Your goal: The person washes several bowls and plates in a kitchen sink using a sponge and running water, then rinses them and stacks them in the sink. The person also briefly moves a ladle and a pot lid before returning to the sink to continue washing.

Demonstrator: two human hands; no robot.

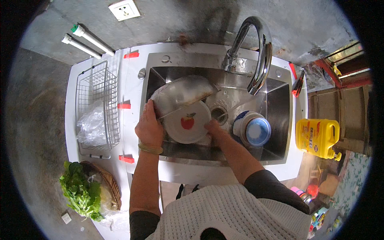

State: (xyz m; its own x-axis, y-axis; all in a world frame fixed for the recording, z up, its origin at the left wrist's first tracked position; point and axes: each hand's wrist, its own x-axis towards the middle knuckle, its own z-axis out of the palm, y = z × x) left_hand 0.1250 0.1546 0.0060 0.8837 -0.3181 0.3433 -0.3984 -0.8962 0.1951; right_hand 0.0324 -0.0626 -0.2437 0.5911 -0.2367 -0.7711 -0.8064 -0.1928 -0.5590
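Note:
My left hand [149, 127] grips the near left edge of a large metal bowl [183, 91], which is tilted on its side in the sink. My right hand [213, 127] holds the right rim of a white plate [174, 129] with a red apple picture. The plate lies before the bowl's opening, and its far edge overlaps the bowl. Right of the drain [219, 115], a small stack of bowls [258, 131] rests in the stainless steel sink [277, 117], the topmost one blue. Some fingers of both hands are hidden.
A chrome faucet [265, 54] arches over the sink's far right. On the left are a wire basket [97, 81] holding a plastic bag [94, 124], and leafy greens [81, 192] by a woven basket [109, 183]. A yellow jug [315, 138] with a pump stands at the right.

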